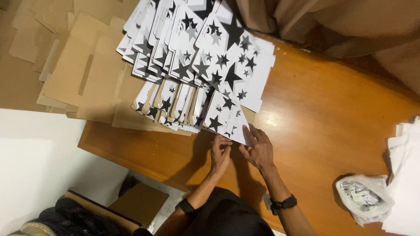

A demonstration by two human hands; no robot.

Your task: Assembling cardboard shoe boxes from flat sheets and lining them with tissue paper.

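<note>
A fanned heap of flat white cardboard blanks printed with black stars [197, 57] lies on the wooden table [332, 122]. My left hand [220, 154] and my right hand [259, 148] both pinch the near edge of the front blank [227, 118] in the heap, fingertips at its lower corner. Each wrist wears a black band. My hands sit close together just below the pile.
Plain brown cardboard sheets [83, 65] lie at the left of the pile. A clear plastic bag of small silver items [363, 199] and a stack of white sheets [407, 175] sit at the right. A brown box [138, 203] is below the table's edge.
</note>
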